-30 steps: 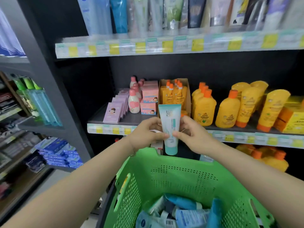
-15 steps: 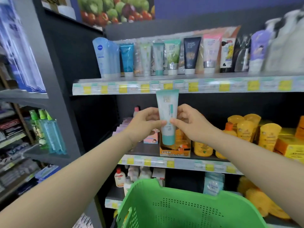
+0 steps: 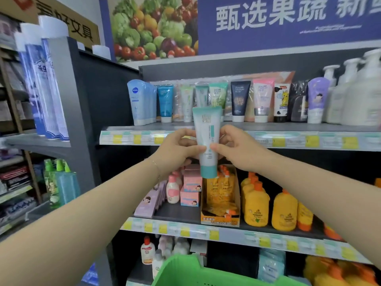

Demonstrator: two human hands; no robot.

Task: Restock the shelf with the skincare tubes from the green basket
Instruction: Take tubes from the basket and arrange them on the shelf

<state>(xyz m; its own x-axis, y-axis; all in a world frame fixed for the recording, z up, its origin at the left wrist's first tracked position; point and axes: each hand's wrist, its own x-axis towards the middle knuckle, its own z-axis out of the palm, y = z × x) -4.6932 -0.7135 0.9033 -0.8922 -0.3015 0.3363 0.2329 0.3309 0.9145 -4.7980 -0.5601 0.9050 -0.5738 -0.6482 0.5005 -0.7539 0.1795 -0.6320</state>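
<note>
Both arms reach forward and up toward the shelving. The left hand (image 3: 177,149) and right hand (image 3: 237,147) hold one skincare tube (image 3: 206,139) between them: each thumb lies on the front face and the fingers curl round its sides and back, the left gripping from the left, the right from the right. The tube is white fading to teal, upright, teal cap down and flat crimped end up. It hangs in the air in front of the price-label rail of the upper shelf (image 3: 288,129), and its top edge overlaps the row of standing tubes there, directly before a matching teal-and-white tube (image 3: 201,96); whether it touches the shelf cannot be told. That row runs from pale blue tubes (image 3: 137,102) on the left, past a navy tube (image 3: 239,100) and a pink tube (image 3: 261,100), to white pump bottles (image 3: 354,96) on the right. A thin bracelet (image 3: 157,170) sits on the left wrist. One shelf down stand pink boxes (image 3: 190,186), a cardboard display box of orange sachets (image 3: 220,201) and yellow bottles with orange caps (image 3: 255,205). Only the rim of the green basket (image 3: 185,271) shows at the bottom edge, well below the hands; its contents are out of view. A fruit-and-vegetable banner (image 3: 154,27) hangs above the unit.
</note>
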